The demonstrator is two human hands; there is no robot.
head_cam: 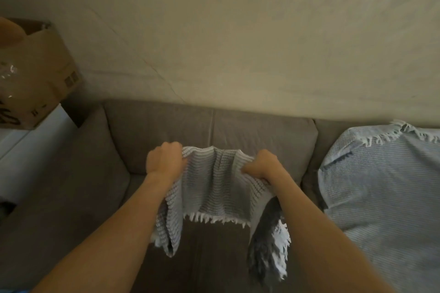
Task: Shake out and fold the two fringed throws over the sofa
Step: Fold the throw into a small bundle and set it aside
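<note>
Grey cloth, hidden parts: lower ends of the held throw [214,188] hang behind both forearms; right tail is smeared, weave unreadable there.
Cut off: second throw [385,188] runs off the right edge; cardboard box [45,71] is cropped at left.
Texture: ribbed waffle weave, pale fringe along hems; sofa [154,126] in taupe plush fabric.
Left hand [164,162]: fingers clenched on the top-left edge.
Right hand [262,165]: fingers clenched on the top-right edge.
Position: held throw is bunched between the fists above the middle seat; second throw is draped over the right back cushion.
</note>
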